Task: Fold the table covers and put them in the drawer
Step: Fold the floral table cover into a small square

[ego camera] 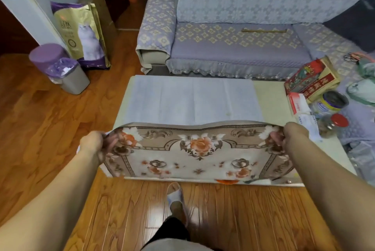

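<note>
Floral table cover (197,153) hangs at the low table's (269,98) 6 o'clock edge. Left hand (92,142) at 9 o'clock and right hand (292,134) at 3 o'clock pinch its upper corners. Judged soft, light, slightly slick; corners remain best hold.

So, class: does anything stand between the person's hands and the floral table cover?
Nothing visible does. The left hand and right hand each grip an end of the beige floral table cover directly. No drawer is in view.

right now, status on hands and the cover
Left hand, right hand gripping floral cover by its ends. Lifted over table. Jars at right, clear.
</note>
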Available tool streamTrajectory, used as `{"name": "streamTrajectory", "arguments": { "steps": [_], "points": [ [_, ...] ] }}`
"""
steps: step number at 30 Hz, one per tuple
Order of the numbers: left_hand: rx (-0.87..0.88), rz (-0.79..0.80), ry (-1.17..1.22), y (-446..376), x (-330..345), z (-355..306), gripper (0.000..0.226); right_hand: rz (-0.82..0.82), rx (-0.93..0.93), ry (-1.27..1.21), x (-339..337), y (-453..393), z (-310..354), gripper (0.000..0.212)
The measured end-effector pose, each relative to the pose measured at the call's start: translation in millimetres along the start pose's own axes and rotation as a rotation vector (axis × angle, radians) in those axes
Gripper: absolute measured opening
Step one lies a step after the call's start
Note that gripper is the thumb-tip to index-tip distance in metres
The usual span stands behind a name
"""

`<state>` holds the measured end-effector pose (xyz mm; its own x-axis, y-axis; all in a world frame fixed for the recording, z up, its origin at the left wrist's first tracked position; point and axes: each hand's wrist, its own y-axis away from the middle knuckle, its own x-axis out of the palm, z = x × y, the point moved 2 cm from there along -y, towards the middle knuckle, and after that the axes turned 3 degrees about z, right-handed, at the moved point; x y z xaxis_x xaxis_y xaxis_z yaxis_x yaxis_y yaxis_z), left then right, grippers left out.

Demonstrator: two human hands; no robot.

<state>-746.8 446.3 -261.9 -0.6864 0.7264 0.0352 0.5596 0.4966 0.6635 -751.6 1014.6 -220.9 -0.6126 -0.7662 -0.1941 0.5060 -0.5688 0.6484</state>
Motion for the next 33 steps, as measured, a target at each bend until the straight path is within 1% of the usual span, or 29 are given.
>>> {"name": "streamTrajectory", "arguments": {
  "steps": [1,2,4,6,8,10,11,12,13,14,15,17,18,19,20,21,22,23,25,26,27,28,30,33],
  "points": [
    [-0.016,0.040,-0.032,-16,20,-8,0.025,-0.030,0.007,0.036,15,-12,14,0.014],
    [-0.024,0.058,-0.064,-32,40,-18,0.025,-0.080,0.011,0.091,31,-31,25,0.020],
    [-0.046,0.089,-0.126,-72,88,-33,0.021,-0.113,0.026,0.163,66,-79,40,0.023],
    [-0.080,0.111,-0.194,-125,130,-34,0.024,-0.123,0.012,0.255,97,-144,47,0.028],
    [-0.085,0.105,-0.244,-172,173,-36,0.028,-0.077,0.017,0.320,131,-197,56,0.019],
    [-0.046,0.140,-0.242,-212,216,-37,0.031,-0.085,-0.079,0.363,164,-234,70,0.021],
    [0.004,0.173,-0.231,-229,235,-35,0.037,-0.109,-0.137,0.395,180,-248,76,0.024],
    [0.075,0.219,-0.252,-242,251,-31,0.048,-0.085,-0.185,0.392,197,-262,77,0.028],
    [0.167,0.258,-0.344,-256,264,-20,0.058,-0.023,-0.194,0.400,212,-275,70,0.033],
    [0.260,0.309,-0.499,-261,273,-7,0.065,0.036,-0.229,0.478,224,-289,58,0.037],
    [0.352,0.351,-0.686,-266,278,14,0.070,0.096,-0.258,0.641,235,-302,41,0.042],
    [0.453,0.429,-1.092,-258,270,75,0.069,0.201,-0.322,1.050,244,-316,-12,0.052],
    [0.524,0.497,-1.273,-247,259,107,0.063,0.268,-0.347,1.172,245,-314,-43,0.058],
    [0.634,0.587,-1.428,-233,247,140,0.058,0.314,-0.411,1.238,242,-309,-73,0.062],
    [0.719,0.670,-1.604,-221,233,174,0.058,0.331,-0.517,1.273,237,-300,-100,0.061],
    [0.760,0.739,-1.771,-217,217,204,0.061,0.296,-0.614,1.315,231,-288,-124,0.057],
    [0.725,0.733,-1.877,-211,206,224,0.065,0.270,-0.677,1.372,225,-281,-147,0.054],
    [0.632,0.692,-1.921,-211,199,238,0.068,0.248,-0.688,1.436,219,-276,-167,0.055],
    [0.516,0.567,-1.940,-214,193,251,0.070,0.257,-0.551,1.529,215,-272,-193,0.065],
    [0.491,0.496,-1.933,-221,190,256,0.070,0.264,-0.518,1.564,214,-277,-202,0.069],
    [0.506,0.424,-1.921,-230,189,257,0.070,0.269,-0.512,1.592,215,-285,-207,0.072],
    [0.501,0.387,-1.929,-239,192,256,0.069,0.285,-0.521,1.606,219,-294,-208,0.073],
    [0.478,0.367,-1.939,-251,202,251,0.068,0.293,-0.555,1.602,230,-311,-203,0.072],
    [0.521,0.320,-1.912,-269,230,239,0.069,0.258,-0.601,1.573,254,-334,-182,0.066]
  ]
}}
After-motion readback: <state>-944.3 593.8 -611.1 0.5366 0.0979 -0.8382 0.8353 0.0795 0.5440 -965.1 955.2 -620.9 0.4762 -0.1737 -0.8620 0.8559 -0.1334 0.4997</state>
